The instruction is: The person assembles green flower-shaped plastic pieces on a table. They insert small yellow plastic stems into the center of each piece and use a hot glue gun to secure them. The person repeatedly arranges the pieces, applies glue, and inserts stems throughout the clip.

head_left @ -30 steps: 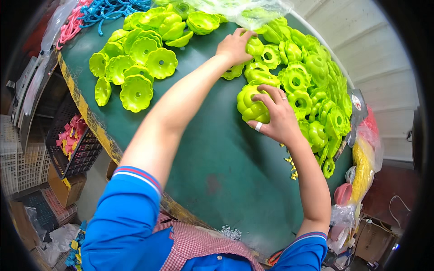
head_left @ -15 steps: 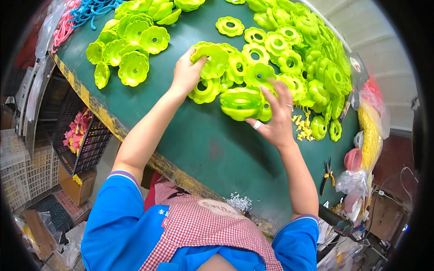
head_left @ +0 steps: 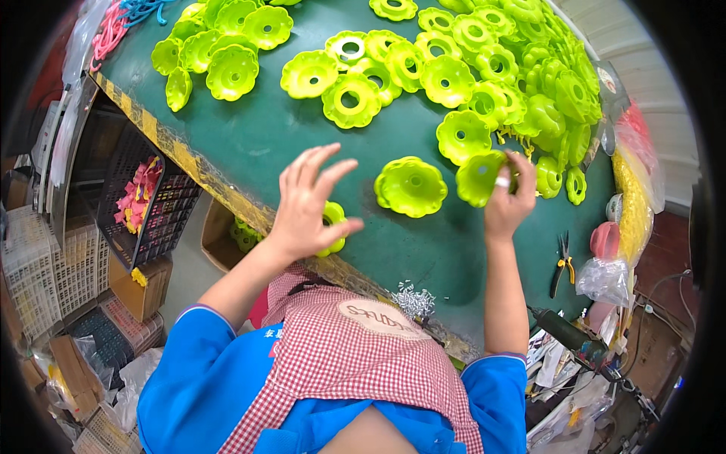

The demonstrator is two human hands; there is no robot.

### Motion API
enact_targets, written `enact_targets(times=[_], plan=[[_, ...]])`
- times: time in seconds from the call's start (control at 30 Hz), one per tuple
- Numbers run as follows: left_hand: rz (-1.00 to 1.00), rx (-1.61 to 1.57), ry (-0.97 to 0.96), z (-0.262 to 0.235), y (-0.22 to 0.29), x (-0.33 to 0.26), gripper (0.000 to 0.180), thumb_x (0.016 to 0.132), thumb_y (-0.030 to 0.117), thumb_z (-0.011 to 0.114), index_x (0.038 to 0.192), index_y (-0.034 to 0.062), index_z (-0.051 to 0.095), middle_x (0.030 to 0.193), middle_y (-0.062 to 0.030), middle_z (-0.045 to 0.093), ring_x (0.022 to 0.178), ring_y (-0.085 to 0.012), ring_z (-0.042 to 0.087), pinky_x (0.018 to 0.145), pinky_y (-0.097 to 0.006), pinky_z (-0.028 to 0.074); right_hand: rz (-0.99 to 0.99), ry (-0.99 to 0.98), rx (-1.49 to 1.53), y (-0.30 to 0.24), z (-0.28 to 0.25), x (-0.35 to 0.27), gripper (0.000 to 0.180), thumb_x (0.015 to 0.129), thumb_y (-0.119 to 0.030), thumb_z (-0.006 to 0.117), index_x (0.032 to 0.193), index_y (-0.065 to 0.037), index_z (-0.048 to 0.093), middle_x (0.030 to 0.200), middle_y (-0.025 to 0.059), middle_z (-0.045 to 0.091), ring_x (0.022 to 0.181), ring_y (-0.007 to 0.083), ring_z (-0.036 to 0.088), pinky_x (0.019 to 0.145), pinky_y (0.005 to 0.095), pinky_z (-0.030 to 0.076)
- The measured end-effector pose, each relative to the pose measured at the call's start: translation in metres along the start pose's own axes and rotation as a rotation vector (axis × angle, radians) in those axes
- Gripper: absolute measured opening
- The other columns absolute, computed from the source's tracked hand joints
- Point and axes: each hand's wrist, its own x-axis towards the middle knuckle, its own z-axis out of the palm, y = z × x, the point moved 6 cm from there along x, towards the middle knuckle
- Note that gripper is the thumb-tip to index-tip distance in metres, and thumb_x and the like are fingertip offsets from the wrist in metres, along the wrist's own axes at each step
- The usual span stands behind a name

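My left hand (head_left: 304, 203) hovers over the near left edge of the table with its fingers spread. A lime-green flower-shaped ring (head_left: 336, 216) shows partly behind its fingers and thumb; whether they touch cannot be made out. Between thumb and fingers of my right hand (head_left: 511, 198) is a lime-green flower-shaped plastic cup (head_left: 475, 180), tilted above the table. Left of it a small stack of green flower cups (head_left: 412, 188) lies on the green tabletop. Another flower cup (head_left: 463, 137) lies just beyond the held one.
Loose green flower rings (head_left: 352, 101) and a large heap of green pieces (head_left: 556, 83) cover the far side. More cups (head_left: 231, 73) lie far left. Pliers (head_left: 563, 266) and small silvery parts (head_left: 413, 300) lie nearer. Below the left edge stand a cardboard box (head_left: 215, 246) and a dark crate (head_left: 162, 219).
My left hand has left the cup it held among the rings and come back toward the near edge, opening. My right hand has moved right and now holds a cup. The view has shifted.
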Motion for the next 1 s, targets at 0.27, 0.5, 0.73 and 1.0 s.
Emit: enact_targets(times=[0.27,0.5,0.73,1.0], plan=[[0.027,0.096,-0.096,0.027,0.011,0.002,0.075,0.073,0.038,0.079,0.136,0.0083,0.052,0.139,-0.0155,0.049,0.125,-0.0343,0.049,0.104,-0.046,0.036,0.18,-0.263,-0.042,0.024,0.05,0.011,0.043,0.08,-0.002,0.071,0.12,-0.005,0.055,0.106,0.013,0.065,0.098,0.0306,0.062,0.088,0.038,0.049],[-0.162,-0.167,-0.227,0.077,0.01,0.06,0.053,0.074,0.013,0.077,0.124,0.0108,0.058,0.112,-0.0137,0.067,0.104,-0.0352,0.064,0.09,-0.043,0.053,0.144,-0.197,0.125,0.019,0.043,0.035,0.021,0.082,-0.006,0.072,0.103,-0.001,0.068,0.096,0.0119,0.068,0.089,0.0245,0.065,0.081,0.0331,0.05],[-0.045,0.029,0.151,0.018,-0.02,0.098,0.026,0.07,0.006,0.073,0.096,0.0096,0.07,0.102,-0.0108,0.066,0.101,-0.0337,0.061,0.09,-0.042,0.049,-0.297,-0.309,-0.396,0.011,0.11,0.091,0.026,0.082,-0.015,0.071,0.103,-0.006,0.06,0.105,0.0117,0.065,0.103,0.0311,0.061,0.101,0.0496,0.037],[-0.355,0.134,0.101,-0.026,-0.145,0.147,0.037,0.08,0.022,0.075,0.11,0.0053,0.061,0.119,-0.0184,0.064,0.11,-0.0388,0.059,0.094,-0.046,0.047,-0.192,-0.43,-0.113,-0.015,0.097,0.047,0.047,0.08,-0.002,0.071,0.124,-0.009,0.056,0.113,0.0117,0.062,0.101,0.0334,0.063,0.084,0.0414,0.052]])
